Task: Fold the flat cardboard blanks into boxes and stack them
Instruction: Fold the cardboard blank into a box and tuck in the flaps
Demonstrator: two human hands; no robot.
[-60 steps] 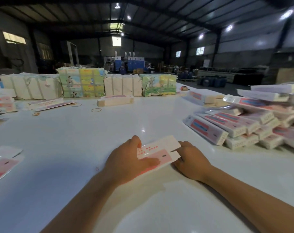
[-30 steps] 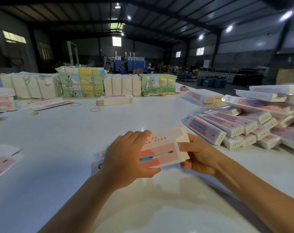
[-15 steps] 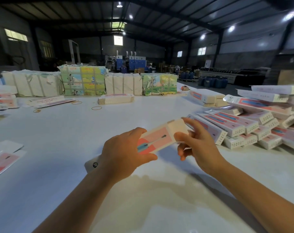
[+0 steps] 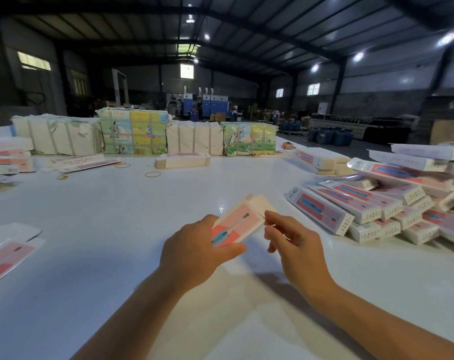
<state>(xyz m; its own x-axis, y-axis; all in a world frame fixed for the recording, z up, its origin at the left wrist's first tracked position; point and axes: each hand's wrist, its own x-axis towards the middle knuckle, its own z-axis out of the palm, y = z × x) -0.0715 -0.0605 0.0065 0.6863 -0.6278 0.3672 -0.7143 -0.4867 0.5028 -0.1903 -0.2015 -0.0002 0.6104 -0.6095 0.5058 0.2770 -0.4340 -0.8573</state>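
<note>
A pink and white cardboard blank with a toothbrush picture is held above the white table, its far end opened into a box shape with flaps sticking up. My left hand grips its near end, thumb under and fingers over it. My right hand is beside its right edge; the fingertips touch the far flap, the other fingers loosely curled. A pile of folded boxes lies to the right. Flat blanks lie at the left edge.
Wrapped bundles line the table's far edge, with a small stack of blanks in front. Rubber bands lie on the far table. More blanks are stacked at the far left. Behind is a dim warehouse.
The blank was lifted off the table, turned and squeezed open into a box shape. My right hand has shifted from its right end to the far flap.
</note>
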